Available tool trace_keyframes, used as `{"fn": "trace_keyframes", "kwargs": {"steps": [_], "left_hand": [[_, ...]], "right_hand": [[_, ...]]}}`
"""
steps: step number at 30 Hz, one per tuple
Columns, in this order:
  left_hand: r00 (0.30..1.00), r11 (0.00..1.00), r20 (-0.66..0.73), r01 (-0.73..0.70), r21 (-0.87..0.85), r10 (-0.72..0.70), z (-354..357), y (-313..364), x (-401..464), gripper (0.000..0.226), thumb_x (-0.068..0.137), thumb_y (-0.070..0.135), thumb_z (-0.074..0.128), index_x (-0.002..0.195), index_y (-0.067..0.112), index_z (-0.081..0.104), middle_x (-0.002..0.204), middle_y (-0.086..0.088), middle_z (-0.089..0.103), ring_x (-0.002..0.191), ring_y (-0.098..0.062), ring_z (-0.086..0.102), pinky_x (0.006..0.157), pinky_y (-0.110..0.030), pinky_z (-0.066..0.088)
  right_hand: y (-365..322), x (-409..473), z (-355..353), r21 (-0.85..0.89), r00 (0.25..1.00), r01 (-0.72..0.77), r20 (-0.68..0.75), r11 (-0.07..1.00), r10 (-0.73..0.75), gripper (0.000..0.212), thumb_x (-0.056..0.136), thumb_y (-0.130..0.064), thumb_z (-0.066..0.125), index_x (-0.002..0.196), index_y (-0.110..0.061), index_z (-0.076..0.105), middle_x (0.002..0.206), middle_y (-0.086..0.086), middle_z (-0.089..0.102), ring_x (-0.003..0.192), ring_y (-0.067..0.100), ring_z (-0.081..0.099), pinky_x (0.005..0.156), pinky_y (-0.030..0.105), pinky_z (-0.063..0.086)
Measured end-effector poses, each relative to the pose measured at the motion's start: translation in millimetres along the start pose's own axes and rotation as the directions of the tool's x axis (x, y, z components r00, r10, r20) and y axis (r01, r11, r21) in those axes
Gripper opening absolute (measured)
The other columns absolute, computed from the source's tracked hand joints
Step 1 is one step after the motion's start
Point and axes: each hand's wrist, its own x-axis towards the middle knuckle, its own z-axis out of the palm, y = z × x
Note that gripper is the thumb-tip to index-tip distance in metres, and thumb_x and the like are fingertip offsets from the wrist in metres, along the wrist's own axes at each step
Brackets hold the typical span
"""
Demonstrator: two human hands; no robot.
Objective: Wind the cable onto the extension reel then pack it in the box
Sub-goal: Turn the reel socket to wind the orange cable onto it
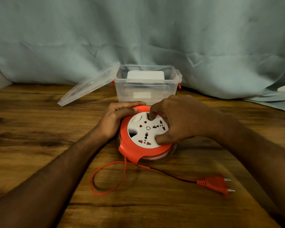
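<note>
Orange flat cable (105, 178) lies nearest on the wooden table (39, 129), curling into one loose loop at the near left before running right to a two-pin orange plug (215, 184), which rests flat with its pins pointing right. The other end of the cable climbs to the near edge of the extension reel (146, 137), a round orange housing with a white socket face that carries several pin-hole sets and an oval white switch on its far left part. Coils already wound show in the gap under the orange rim at the reel's near right side. The reel sits on the table at the middle of the scene, slightly tilted toward the viewer. The left hand (117, 119) wraps the reel's far left rim, fingers curled over the orange edge and clamped on it. The right hand (176, 119) lies over the right half of the white face, one finger dipped into a round recess near the far side and the thumb pressed on the near right part of the face, so it grips the white disc. Just beyond the reel stands a clear plastic box (146, 84) with orange latches, open at the top; something white shows inside it, too blurred through the wall to name. Its clear lid (90, 84) leans against the box's left side, the lower edge on the table. Pale blue-grey cloth (155, 30) hangs behind everything and bunches onto the table at the far right.
</note>
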Motion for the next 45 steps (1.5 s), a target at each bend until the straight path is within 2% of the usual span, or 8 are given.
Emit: {"fn": "trace_keyframes", "kwargs": {"steps": [14, 22, 25, 28, 31, 38, 42, 45], "left_hand": [[1.0, 1.0, 0.022, -0.007, 0.021, 0.007, -3, -4, 2, 0.043, 0.085, 0.008, 0.056, 0.124, -0.005, 0.067, 0.122, -0.019, 0.073, 0.12, -0.033, 0.066, 0.108, -0.041, 0.05], [1.0, 0.999, -0.016, -0.009, 0.035, 0.009, -4, 0, 0, 0.039, 0.084, 0.009, 0.056, 0.12, 0.002, 0.071, 0.119, -0.014, 0.075, 0.116, -0.029, 0.069, 0.103, -0.037, 0.053], [0.999, 1.0, -0.042, -0.009, -0.001, 0.009, -3, 3, -1, 0.034, 0.088, 0.002, 0.055, 0.115, 0.008, 0.074, 0.111, -0.011, 0.078, 0.106, -0.024, 0.073, 0.092, -0.03, 0.058], [1.0, 1.0, 0.011, 0.006, 0.003, -0.006, 1, 5, -3, 0.04, 0.093, -0.01, 0.045, 0.114, 0.008, 0.074, 0.109, -0.009, 0.079, 0.102, -0.019, 0.074, 0.085, -0.023, 0.056], [0.998, 1.0, 0.062, 0.013, 0.009, -0.013, 1, 6, -5, 0.04, 0.094, -0.011, 0.043, 0.123, 0.003, 0.067, 0.116, -0.01, 0.076, 0.106, -0.019, 0.073, 0.087, -0.023, 0.056], [0.994, 1.0, 0.108, 0.024, 0.001, -0.024, -3, 4, -6, 0.044, 0.087, 0.007, 0.053, 0.13, 0.003, 0.064, 0.121, -0.017, 0.073, 0.112, -0.027, 0.071, 0.091, -0.029, 0.056], [0.989, 0.999, 0.141, 0.041, 0.006, -0.041, -3, 6, -6, 0.05, 0.085, 0.007, 0.052, 0.133, -0.002, 0.06, 0.125, -0.02, 0.071, 0.115, -0.028, 0.069, 0.094, -0.03, 0.055], [0.988, 0.998, 0.138, 0.067, 0.0, -0.066, -3, 10, -6, 0.055, 0.088, 0.011, 0.047, 0.141, -0.001, 0.054, 0.132, -0.025, 0.066, 0.124, -0.037, 0.063, 0.106, -0.04, 0.051]], "right_hand": [[-18, 2, 9, -0.03, 0.991, -0.058, -0.126, 0.998, 0.054, 0.063, 0.059, -0.092, 0.052, 0.063, -0.03, 0.042, 0.07, -0.011, 0.052, 0.066, 0.008, 0.047, 0.054, 0.025, 0.025], [-14, -1, 3, -0.07, 0.991, -0.021, -0.13, 0.997, 0.012, 0.059, 0.07, -0.089, 0.048, 0.079, -0.031, 0.057, 0.072, -0.014, 0.054, 0.068, 0.006, 0.051, 0.058, 0.026, 0.037], [-9, 0, -4, -0.004, 0.986, 0.042, -0.163, 0.999, -0.042, 0.035, 0.084, -0.056, 0.059, 0.115, -0.04, 0.057, 0.064, -0.016, 0.047, 0.064, -0.001, 0.049, 0.057, 0.024, 0.038], [-5, -3, -8, 0.059, 0.994, 0.086, -0.07, 0.995, -0.081, 0.059, 0.085, -0.033, 0.062, 0.139, -0.051, 0.044, 0.06, -0.018, 0.045, 0.06, -0.003, 0.046, 0.056, 0.023, 0.035], [0, -4, -15, 0.118, 0.994, 0.105, -0.016, 0.988, -0.104, 0.059, 0.086, -0.033, 0.068, 0.138, -0.052, 0.047, 0.07, -0.046, 0.049, 0.074, -0.019, 0.048, 0.059, 0.017, 0.034], [8, 2, -10, 0.188, 0.996, 0.088, -0.034, 0.978, -0.083, 0.058, 0.081, -0.045, 0.075, 0.133, -0.048, 0.051, 0.07, -0.031, 0.056, 0.075, -0.022, 0.047, 0.062, 0.023, 0.041], [6, 1, -12, 0.163, 0.994, 0.112, -0.021, 0.98, -0.11, 0.065, 0.084, -0.041, 0.072, 0.142, -0.049, 0.045, 0.08, -0.057, 0.043, 0.081, -0.026, 0.045, 0.058, 0.018, 0.033], [1, -2, -14, 0.183, 0.989, 0.147, -0.022, 0.972, -0.145, 0.061, 0.086, -0.03, 0.07, 0.137, -0.056, 0.05, 0.064, -0.018, 0.054, 0.078, -0.016, 0.05, 0.057, 0.019, 0.034]]}}
